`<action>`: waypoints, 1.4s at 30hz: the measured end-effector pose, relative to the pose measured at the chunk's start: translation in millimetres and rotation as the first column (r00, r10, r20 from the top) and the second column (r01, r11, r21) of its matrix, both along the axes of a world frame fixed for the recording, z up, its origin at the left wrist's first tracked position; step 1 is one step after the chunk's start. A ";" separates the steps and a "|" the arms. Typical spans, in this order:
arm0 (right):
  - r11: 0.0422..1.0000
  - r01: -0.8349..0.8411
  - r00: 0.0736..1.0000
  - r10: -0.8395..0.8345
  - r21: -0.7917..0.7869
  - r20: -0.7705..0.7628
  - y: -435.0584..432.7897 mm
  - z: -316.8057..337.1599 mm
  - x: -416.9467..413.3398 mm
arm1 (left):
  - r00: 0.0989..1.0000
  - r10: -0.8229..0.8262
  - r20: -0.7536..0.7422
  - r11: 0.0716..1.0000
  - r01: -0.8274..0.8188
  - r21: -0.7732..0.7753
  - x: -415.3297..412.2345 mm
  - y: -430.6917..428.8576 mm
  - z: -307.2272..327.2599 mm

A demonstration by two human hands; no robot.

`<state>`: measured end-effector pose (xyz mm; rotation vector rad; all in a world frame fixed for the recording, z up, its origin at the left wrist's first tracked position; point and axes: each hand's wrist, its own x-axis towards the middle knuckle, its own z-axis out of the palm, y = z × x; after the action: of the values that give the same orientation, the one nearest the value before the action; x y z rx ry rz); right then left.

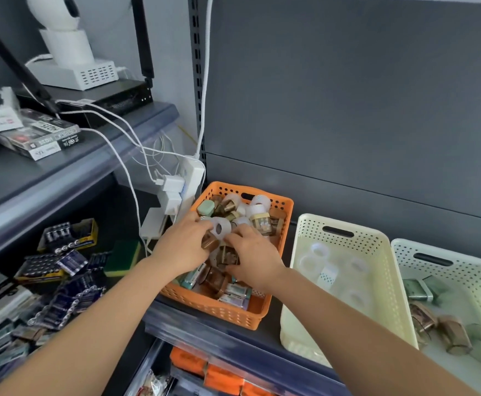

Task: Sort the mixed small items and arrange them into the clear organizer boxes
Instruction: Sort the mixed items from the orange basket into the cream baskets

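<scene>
Lying betw L hand & R hand fingertips: white roll.

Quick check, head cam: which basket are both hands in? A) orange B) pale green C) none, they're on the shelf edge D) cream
A: the left hand and the right hand both reach into the orange basket of mixed items; the cream basket beside it has no hand in it.
</scene>
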<state>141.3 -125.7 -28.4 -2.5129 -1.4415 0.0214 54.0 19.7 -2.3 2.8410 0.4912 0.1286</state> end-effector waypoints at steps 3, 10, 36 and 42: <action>0.977 0.099 0.991 -0.079 0.189 -0.112 -14.1 8.4 6.4 | 0.990 -0.015 0.137 0.996 0.027 -0.085 12.2 -8.1 12.3; 0.864 0.337 0.941 -0.297 0.374 -0.162 -85.5 28.1 30.2 | 0.925 -0.146 0.351 0.955 0.225 -0.193 58.4 -68.5 28.8; 0.669 0.737 0.675 -0.737 -0.098 0.038 -340.3 -11.7 65.2 | 0.766 -0.643 -0.012 0.724 0.613 0.318 162.4 -321.3 -35.8; 0.673 0.739 0.674 -0.739 0.034 -0.016 -329.5 -3.4 64.9 | 0.759 -0.650 -0.031 0.731 0.636 0.249 154.8 -311.0 -28.8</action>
<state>206.2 -455.2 -31.8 -2.8598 -0.3021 -0.1490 208.8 -291.3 -31.1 3.0453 -0.5889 0.1433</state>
